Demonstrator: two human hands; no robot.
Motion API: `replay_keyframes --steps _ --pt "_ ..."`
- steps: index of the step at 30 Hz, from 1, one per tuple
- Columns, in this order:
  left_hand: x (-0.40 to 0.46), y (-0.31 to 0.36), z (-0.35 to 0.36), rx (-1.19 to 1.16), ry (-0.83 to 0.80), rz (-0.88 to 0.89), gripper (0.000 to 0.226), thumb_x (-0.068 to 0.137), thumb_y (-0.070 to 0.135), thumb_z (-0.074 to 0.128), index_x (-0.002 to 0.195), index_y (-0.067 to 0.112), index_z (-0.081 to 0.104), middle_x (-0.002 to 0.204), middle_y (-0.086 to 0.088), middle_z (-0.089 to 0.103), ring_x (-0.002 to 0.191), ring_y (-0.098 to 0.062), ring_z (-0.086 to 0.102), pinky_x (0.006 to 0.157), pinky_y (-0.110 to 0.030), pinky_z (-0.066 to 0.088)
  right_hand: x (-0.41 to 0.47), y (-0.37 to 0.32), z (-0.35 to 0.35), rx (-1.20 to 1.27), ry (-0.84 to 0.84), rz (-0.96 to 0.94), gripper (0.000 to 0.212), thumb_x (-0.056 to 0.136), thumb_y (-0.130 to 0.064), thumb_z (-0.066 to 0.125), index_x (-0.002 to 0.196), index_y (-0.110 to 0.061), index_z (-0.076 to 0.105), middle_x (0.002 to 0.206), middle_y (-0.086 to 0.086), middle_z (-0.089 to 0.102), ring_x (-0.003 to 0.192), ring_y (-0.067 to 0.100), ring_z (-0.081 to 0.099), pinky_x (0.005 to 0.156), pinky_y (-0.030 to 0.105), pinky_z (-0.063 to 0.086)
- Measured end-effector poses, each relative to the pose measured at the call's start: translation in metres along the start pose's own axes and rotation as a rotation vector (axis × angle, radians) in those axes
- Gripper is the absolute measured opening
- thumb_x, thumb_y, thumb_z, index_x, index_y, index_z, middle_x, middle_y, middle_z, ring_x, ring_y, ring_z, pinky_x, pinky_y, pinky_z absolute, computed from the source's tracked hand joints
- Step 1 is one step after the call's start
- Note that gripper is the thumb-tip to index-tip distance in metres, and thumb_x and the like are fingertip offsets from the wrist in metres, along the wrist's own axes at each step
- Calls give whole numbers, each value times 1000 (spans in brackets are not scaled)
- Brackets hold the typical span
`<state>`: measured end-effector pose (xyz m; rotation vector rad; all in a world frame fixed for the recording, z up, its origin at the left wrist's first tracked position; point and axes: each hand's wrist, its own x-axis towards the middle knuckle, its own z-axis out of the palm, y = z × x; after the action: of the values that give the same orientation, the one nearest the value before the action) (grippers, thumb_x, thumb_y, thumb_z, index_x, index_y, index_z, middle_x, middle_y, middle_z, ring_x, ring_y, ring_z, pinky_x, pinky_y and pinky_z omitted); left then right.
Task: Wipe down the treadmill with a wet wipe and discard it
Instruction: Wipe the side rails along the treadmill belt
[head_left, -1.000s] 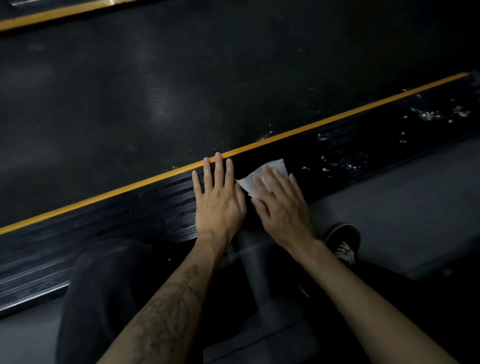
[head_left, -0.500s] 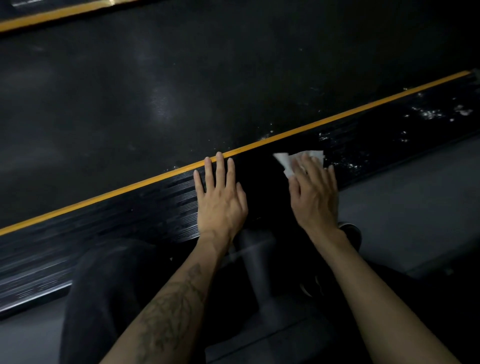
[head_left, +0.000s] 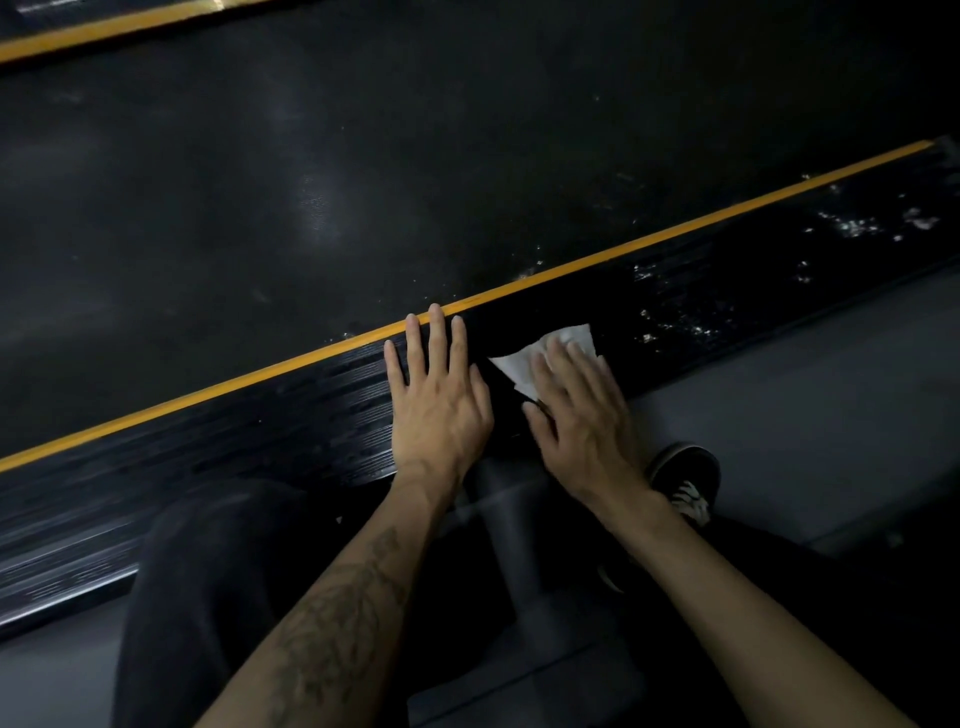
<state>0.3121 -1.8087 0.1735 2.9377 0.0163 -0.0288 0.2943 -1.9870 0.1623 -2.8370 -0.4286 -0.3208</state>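
Our left hand (head_left: 439, 400) lies flat with fingers spread on the treadmill's ribbed black side rail (head_left: 234, 447), fingertips reaching the yellow stripe (head_left: 208, 395). Beyond the stripe runs the dark belt (head_left: 363, 182). Just to the right, our right hand (head_left: 582, 415) presses straight fingers onto the white wet wipe (head_left: 524, 364) on the same rail. Farther right, pale specks (head_left: 852, 226) dot the rail, beside grey floor (head_left: 831, 415).

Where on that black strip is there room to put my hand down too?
Bare rail stretches left of the left hand, below the yellow line. Right of the wipe it is free but speckled with white bits. Between both hands it is crowded.
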Motion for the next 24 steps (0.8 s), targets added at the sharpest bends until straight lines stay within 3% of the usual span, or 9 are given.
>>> replay_keyframes --steps 2,6,11,15,18,21,24 --pt "0 0 0 6 2 3 63 105 38 16 164 15 15 173 -9 3 159 -31 -6 128 -55 1 4 22 -6 -40 7 -12 53 105 -36 39 152 -13 49 160 13 42 148 30 39 120 56 29" --pt "-1 0 -1 12 0 2 63 106 38 17 164 15 15 173 -10 3 159 -31 -5 128 -56 1 17 25 -9 -29 41 328 56 107 -40 32 152 -10 49 161 16 39 152 32 33 123 59 23" --pt "-1 0 0 6 -2 2 64 105 38 15 165 14 15 173 -9 2 159 -31 -6 128 -56 1 -7 13 -3 17 -11 28 55 106 -39 37 155 -15 46 164 10 36 153 27 31 125 55 20" --pt "0 1 -3 -2 -14 -1 65 104 39 11 165 15 14 173 -9 1 159 -31 -8 128 -55 -1 10 32 -10 1 19 345 58 109 -44 25 153 -14 47 165 10 33 155 26 26 126 56 13" --pt "-1 1 -2 -1 -12 0 65 104 38 12 165 15 13 173 -9 0 159 -31 -8 128 -55 -1 2 2 1 34 11 206 56 107 -42 33 154 -13 46 164 14 34 154 30 27 126 54 16" --pt "0 1 -2 -5 -15 -1 64 105 38 13 165 15 13 173 -9 0 159 -31 -8 128 -55 -1 -4 20 -4 12 -22 32 54 107 -39 35 155 -16 46 165 11 34 154 27 28 125 55 17" --pt "1 1 -3 0 -19 -1 64 105 39 11 165 15 12 173 -10 0 159 -31 -9 128 -55 -2 5 34 -8 0 -14 255 55 108 -40 28 155 -15 45 167 10 30 156 26 23 126 57 14"
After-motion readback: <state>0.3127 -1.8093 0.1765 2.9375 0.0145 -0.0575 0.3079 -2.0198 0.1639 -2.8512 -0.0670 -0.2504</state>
